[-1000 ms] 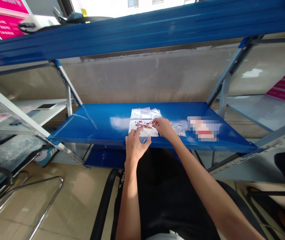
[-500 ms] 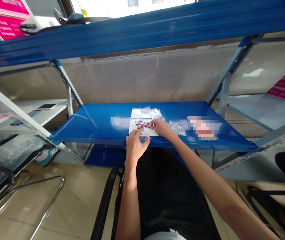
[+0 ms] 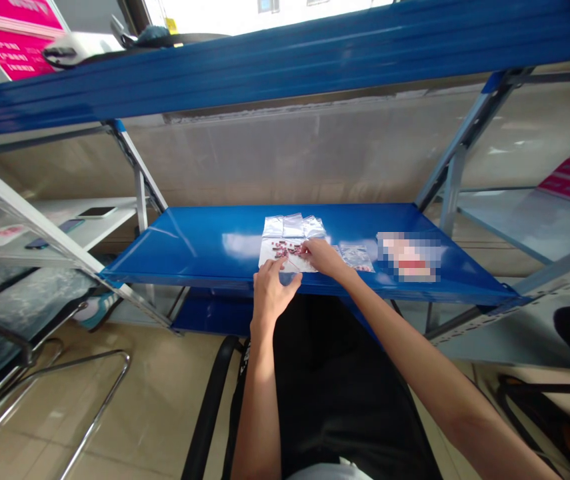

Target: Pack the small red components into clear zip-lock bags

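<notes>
Blue metal shelf (image 3: 195, 247), glossy, set in a rack with grey uprights.

A white sheet (image 3: 271, 257) lies flat near the front edge. The fingers of the left hand (image 3: 269, 293) touch its near edge, and those of the right hand (image 3: 323, 257) touch its right side.

Small red pieces (image 3: 287, 250) are scattered on the sheet, just left of the right fingertips and just beyond the left ones.

Clear little bags (image 3: 292, 227) overlap in a row beyond all the fingers, at the sheet's far edge.

One more clear bag (image 3: 356, 255), with red bits inside, lies flat on the shelf, right of the right fingers.

Further right, well apart from the fingers, is a pink-and-white packet (image 3: 409, 257). It is blurred and its details are unreadable.
</notes>
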A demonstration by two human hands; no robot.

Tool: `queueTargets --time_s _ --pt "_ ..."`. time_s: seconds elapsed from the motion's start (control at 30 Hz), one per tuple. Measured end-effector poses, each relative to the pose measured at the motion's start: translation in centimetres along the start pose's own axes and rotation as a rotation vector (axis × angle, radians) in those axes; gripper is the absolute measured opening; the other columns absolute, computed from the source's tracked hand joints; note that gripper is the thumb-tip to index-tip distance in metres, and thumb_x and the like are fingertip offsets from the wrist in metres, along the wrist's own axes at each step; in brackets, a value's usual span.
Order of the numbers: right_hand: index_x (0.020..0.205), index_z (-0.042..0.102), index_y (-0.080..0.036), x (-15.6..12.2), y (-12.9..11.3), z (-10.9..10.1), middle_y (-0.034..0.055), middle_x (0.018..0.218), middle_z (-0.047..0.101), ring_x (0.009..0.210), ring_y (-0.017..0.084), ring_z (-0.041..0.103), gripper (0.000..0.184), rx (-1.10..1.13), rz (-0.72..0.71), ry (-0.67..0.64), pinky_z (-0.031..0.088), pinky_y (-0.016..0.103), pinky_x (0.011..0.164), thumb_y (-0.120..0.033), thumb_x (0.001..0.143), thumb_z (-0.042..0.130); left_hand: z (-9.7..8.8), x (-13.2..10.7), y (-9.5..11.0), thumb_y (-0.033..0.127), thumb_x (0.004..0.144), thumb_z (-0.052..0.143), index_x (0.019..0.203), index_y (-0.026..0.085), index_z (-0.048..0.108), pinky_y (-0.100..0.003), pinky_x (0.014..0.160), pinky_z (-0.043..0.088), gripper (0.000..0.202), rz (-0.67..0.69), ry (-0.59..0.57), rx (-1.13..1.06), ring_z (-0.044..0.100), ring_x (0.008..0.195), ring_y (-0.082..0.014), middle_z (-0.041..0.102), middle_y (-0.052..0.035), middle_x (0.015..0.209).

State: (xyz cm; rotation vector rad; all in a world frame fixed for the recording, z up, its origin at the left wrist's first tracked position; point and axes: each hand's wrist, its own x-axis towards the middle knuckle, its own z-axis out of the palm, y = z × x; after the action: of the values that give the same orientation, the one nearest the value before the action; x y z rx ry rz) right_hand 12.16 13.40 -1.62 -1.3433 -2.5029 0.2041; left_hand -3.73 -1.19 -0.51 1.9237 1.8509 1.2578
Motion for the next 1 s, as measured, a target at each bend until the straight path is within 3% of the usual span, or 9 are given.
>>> queueTargets --time_s 0.13,0.3,0.4,0.53,0.7,0.87,1.0 --pt "0.096 0.074 -0.013 -0.2 0.7 -0.6 0.0149 0.103 0.077 0.095 0.024 0.066 0.013 0.069 -0.001 0.022 0.042 0.029 0.079 -0.012 0.093 0.062 -0.1 0.7 -0.3 0.034 0.087 0.076 0.124 0.02 0.07 -0.036 0.093 0.054 0.041 0.016 -0.015 -0.051 0.07 0.103 -0.0244 0.073 -0.0084 0.109" --pt "0.088 0.073 -0.018 -1.4 1.2 -3.5 0.0063 0.082 0.077 0.076 0.02 0.068 0.01 0.451 -0.027 0.068 0.046 0.028 0.071 -0.021 0.089 0.064 -1.1 3.2 -0.8 0.042 0.082 0.08 0.121 0.02 0.072 -0.034 0.084 0.057 0.045 -0.055 -0.186 -0.16 0.073 0.095 -0.0236 0.077 -0.0083 0.109" --pt "0.087 0.074 -0.019 -2.1 0.3 -5.4 0.0049 0.079 0.077 0.074 0.02 0.07 0.013 0.643 -0.103 0.05 0.049 0.03 0.072 -0.03 0.085 0.07 -1.7 4.8 -1.0 0.048 0.079 0.082 0.119 0.02 0.073 -0.032 0.081 0.057 0.049 -0.071 -0.282 -0.207 0.074 0.093 -0.0238 0.078 -0.0091 0.108" --pt "0.089 0.078 -0.019 -2.4 -1.3 -6.9 0.0058 0.085 0.079 0.081 0.022 0.071 0.016 0.652 -0.176 0.032 0.05 0.031 0.076 -0.032 0.084 0.071 -1.6 6.4 -1.1 0.05 0.077 0.083 0.107 0.018 0.075 -0.031 0.078 0.056 0.045 -0.031 -0.349 -0.231 0.073 0.092 -0.0237 0.079 -0.0088 0.102" --pt "0.091 0.083 -0.021 -2.4 -2.0 -7.2 0.0052 0.087 0.08 0.081 0.022 0.071 0.018 0.569 -0.179 0.001 0.048 0.03 0.072 -0.028 0.086 0.066 -1.3 7.2 -1.2 0.052 0.078 0.081 0.105 0.018 0.076 -0.031 0.081 0.055 0.044 0.024 -0.43 -0.262 0.074 0.095 -0.0241 0.079 -0.008 0.098" --pt "0.096 0.082 -0.019 -2.3 -1.5 -7.1 0.0054 0.084 0.079 0.07 0.019 0.068 0.022 0.643 -0.199 -0.041 0.049 0.029 0.066 -0.029 0.088 0.064 -0.9 7.2 -1.5 0.053 0.076 0.082 0.105 0.017 0.076 -0.031 0.079 0.055 0.046 0.005 -0.443 -0.302 0.074 0.093 -0.0245 0.079 -0.0086 0.097" --pt "0.098 0.079 -0.017 -1.3 0.1 -5.8 0.0062 0.085 0.078 0.068 0.018 0.067 0.022 0.681 -0.118 0.088 0.048 0.028 0.065 -0.028 0.09 0.061 -1.2 7.0 -1.7 0.055 0.075 0.083 0.101 0.018 0.077 -0.03 0.076 0.055 0.045 -0.024 -0.376 -0.309 0.074 0.091 -0.0246 0.079 -0.0087 0.098"
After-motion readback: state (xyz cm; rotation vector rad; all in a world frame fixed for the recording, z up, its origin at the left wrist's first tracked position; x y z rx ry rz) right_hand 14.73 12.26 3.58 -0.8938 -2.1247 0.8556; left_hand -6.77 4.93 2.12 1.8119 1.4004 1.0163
